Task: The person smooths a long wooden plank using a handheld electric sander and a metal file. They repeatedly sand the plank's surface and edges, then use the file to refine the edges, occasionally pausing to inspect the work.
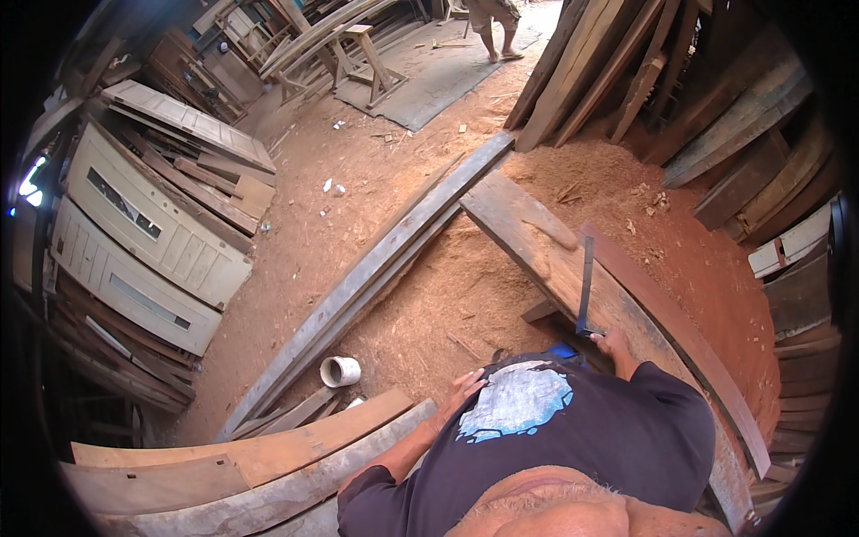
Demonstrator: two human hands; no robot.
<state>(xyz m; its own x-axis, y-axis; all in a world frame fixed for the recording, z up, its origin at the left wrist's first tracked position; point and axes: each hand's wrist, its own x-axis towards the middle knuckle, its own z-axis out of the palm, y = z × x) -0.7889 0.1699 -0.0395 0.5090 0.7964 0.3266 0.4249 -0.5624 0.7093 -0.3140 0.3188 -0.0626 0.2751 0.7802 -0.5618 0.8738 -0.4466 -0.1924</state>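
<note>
My right hand (612,342) is closed around the short end of a dark L-shaped square (586,285). Its long thin blade points away from me over a thick wooden plank (617,300), which runs from the middle of the view to the lower right. I cannot tell whether the blade touches the plank. My left hand (463,391) lies beside the front of my dark shirt, fingers stretched out, with nothing seen in it. The shirt hides part of that hand. Something blue (564,350) shows between my hands, partly covered by the shirt.
A long grey beam (358,295) crosses the sawdust-covered floor. A white bucket (340,371) lies near stacked boards (313,438). Panelled doors (143,224) lean at left, timber slabs (582,63) at right. Far back, a person (495,22) stands near a wooden trestle (369,70).
</note>
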